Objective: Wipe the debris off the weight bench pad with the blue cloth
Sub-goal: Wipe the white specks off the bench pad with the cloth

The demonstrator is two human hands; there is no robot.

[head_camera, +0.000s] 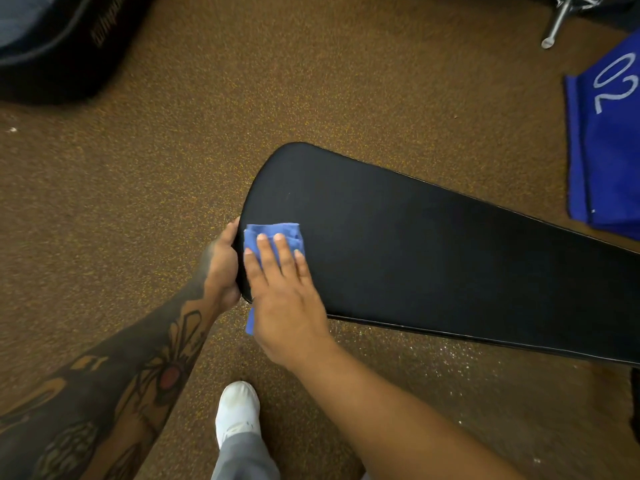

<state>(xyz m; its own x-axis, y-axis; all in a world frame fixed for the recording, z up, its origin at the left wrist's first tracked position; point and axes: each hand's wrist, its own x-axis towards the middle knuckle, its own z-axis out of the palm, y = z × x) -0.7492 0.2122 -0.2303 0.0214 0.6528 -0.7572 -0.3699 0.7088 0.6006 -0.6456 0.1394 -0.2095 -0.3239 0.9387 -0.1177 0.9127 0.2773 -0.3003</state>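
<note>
Speckled brown rubber flooring (311, 81) fills the view beneath you, flecked with orange grains. Across it runs a black weight bench pad (433, 258), smooth and matte, with a rounded end near your hands; its far end is cut off at the right edge, and its frame is hidden underneath. Your right hand (287, 289) lies flat, fingers together, pressing a folded blue cloth (273, 233) onto the pad near that rounded end (one corner of the cloth hangs below the pad's near edge, by your wrist). Your left hand (223, 265), on a tattooed forearm, curls around the pad's rounded end, gripping its edge. Any debris on the pad is too fine to make out against the black. A white shoe (237, 410) and grey trouser leg show below. At upper right, a blue fabric panel (609, 150) marked "02" is partly cropped; a dark, blurred object (59, 43) sits at upper left.
</note>
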